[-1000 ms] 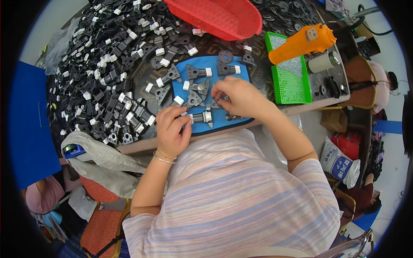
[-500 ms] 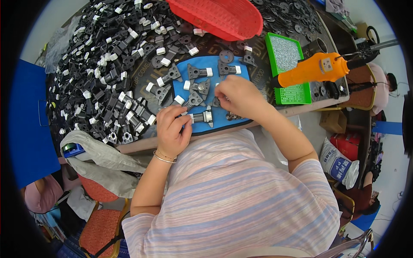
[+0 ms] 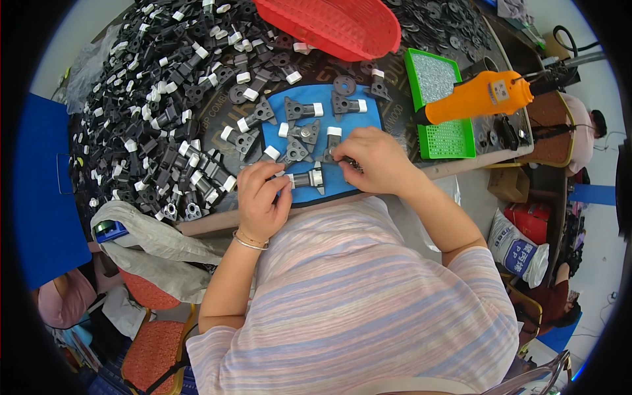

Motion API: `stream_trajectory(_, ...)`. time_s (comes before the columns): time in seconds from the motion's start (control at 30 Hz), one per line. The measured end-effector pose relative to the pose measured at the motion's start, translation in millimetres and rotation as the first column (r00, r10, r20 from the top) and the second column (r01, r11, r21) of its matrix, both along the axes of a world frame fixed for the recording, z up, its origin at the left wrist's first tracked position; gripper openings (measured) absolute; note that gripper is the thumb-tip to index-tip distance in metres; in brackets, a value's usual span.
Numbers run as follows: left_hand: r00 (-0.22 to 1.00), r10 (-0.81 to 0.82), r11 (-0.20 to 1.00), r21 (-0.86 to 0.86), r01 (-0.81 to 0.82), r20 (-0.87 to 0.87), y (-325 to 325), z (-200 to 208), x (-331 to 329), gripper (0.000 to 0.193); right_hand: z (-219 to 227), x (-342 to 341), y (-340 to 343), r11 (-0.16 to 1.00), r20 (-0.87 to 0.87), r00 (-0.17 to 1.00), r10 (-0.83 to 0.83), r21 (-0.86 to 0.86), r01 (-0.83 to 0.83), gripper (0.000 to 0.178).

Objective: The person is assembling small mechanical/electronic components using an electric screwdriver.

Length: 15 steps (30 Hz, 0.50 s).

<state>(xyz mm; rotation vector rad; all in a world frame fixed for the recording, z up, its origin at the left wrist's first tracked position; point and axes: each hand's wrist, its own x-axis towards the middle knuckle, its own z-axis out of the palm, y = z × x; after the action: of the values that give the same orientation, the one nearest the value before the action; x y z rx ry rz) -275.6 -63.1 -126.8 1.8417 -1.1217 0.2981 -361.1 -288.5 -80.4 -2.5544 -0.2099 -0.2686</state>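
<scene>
Lettering [image 3: 227, 120] marks tabletop [image 3: 210, 135] beyond the left hand [image 3: 262, 199].

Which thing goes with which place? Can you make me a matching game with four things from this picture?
1. Red oval plastic basket
2. Orange cylindrical power tool
3. Bare left hand
4. Crumpled grey cloth

A. At a white-tipped black plastic part, low on the flat blue mat
B. By the pale table edge, lower left
C. Top middle of the picture
D. Overlapping the green rectangular tray in view

Pairs: 1-C, 2-D, 3-A, 4-B
</scene>
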Motion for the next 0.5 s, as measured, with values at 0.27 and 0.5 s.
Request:
stream_trajectory(0.27, 1.0, 0.003, 1.0, -0.007, -0.003, 0.002, 0, 0, 0, 0.017, 9, 2, -22, 0.977, -0.04, 0.982, -0.183, 0.106, 0.186, 0.016)
stream_trajectory(0.5, 1.0, -0.002, 1.0, -0.004, 0.002, 0.005, -1, 1, 0, 0.017, -2, 2, -14, 0.986, -0.217, 0.964, -0.153, 0.029, 0.163, 0.018)
